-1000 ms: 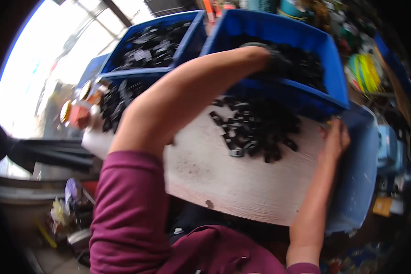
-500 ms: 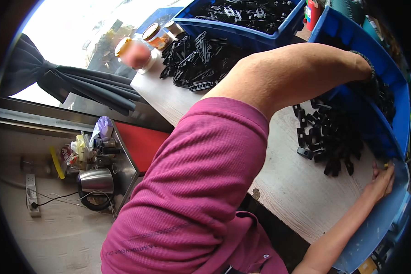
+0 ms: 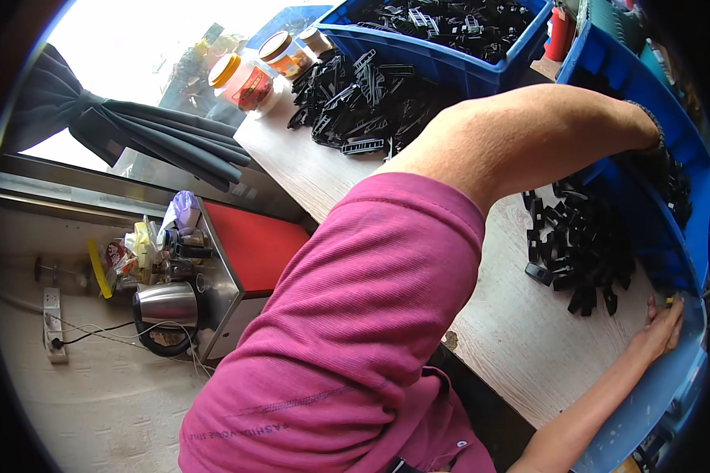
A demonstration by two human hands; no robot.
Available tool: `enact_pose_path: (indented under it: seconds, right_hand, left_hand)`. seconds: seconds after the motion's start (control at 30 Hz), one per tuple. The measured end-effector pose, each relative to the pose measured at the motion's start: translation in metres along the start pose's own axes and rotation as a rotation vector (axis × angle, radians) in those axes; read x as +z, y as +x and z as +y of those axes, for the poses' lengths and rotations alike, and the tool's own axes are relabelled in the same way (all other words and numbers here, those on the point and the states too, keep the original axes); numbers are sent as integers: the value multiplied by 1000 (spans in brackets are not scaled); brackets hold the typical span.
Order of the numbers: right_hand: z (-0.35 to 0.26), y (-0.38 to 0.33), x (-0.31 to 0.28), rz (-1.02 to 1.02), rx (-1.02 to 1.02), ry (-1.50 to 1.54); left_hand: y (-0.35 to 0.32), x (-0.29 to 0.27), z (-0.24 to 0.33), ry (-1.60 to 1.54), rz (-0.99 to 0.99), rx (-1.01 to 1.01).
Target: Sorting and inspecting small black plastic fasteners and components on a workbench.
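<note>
My left arm, in a maroon sleeve, reaches across to the upper right into a deep blue bin (image 3: 696, 177). A dark band rings the wrist. Beyond it my left hand (image 3: 653, 162) is lost in shadow among black plastic parts (image 3: 676, 189), its fingers hidden. At the right, my right hand (image 3: 659, 331) lies against a lighter blue surface (image 3: 647, 410) close to the bin's lower end. Its fingers are stretched out with the thumb apart, and a small yellow bit (image 3: 669, 300) shows between them. A loose heap of small black clips (image 3: 580, 244) sits on the table beside the bin.
On the pale table (image 3: 521, 339), a pile of longer black parts (image 3: 359, 106) lies before a full blue crate (image 3: 489, 71). Lidded jars (image 3: 248, 83) stand by the window. At the left are a red-topped cabinet (image 3: 252, 244), a steel kettle (image 3: 168, 306) and a power strip (image 3: 53, 327).
The whole view has shifted slightly, so the table and bins sit a little lower and farther right. Both arms keep nearly the same pose, the left still in the bin.
</note>
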State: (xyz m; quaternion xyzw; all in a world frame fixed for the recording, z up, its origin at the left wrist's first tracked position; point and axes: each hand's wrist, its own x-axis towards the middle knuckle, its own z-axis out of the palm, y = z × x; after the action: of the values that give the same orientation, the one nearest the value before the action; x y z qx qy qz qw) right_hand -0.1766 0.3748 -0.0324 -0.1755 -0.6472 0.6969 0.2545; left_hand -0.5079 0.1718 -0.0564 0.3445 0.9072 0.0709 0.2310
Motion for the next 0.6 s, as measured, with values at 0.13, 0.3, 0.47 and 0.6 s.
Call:
enact_pose_path:
  seconds: [0.13, 0.3, 0.47, 0.6]
  right_hand:
    - [-4, -3, 9, 46, 49, 12]
    - [-1, 1, 6, 0, 53, -13]
    - [0, 0, 8, -96, 14, 0]
    - [19, 12, -19, 35, 42, -55]
  left_hand:
    - [4, 3, 1, 21, 120, -82]
    - [11, 2, 12, 33, 263, -178]
    - [-30, -8, 14, 45, 309, -195]
    - [-44, 16, 60, -10, 308, -95]
